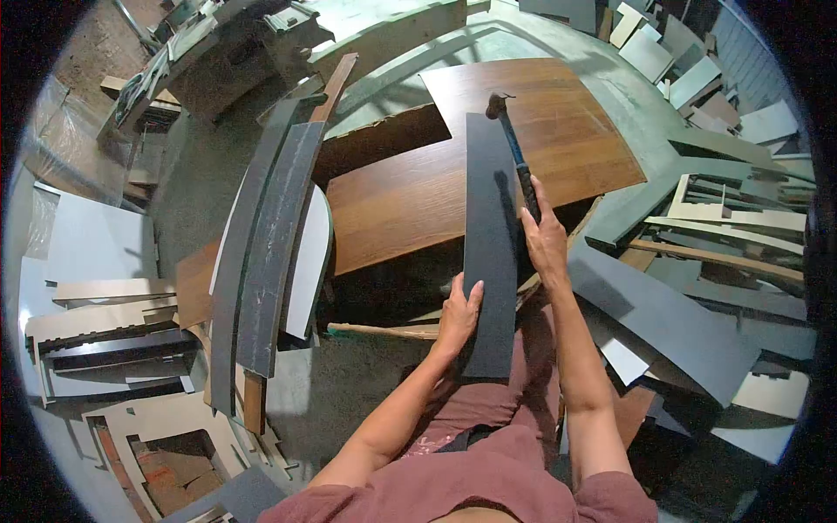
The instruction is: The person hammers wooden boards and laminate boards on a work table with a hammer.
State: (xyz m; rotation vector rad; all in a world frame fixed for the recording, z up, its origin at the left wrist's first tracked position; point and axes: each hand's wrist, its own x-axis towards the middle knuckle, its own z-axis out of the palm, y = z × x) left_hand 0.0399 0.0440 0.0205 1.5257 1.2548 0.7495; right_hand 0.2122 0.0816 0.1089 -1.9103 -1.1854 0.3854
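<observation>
My right hand is wrapped round the black grip of a hammer, its head raised near the far end of a long dark grey board. My left hand holds the left edge of that board near its lower end, the thumb lying on its face. The grey board extends from my lap over a brown wood-grain panel. What lies under the board's far end cannot be made out.
Long dark boards lie stacked on the left, over a rounded white panel. Pale offcuts are piled at the far left. Grey panels and wooden strips lie on the right.
</observation>
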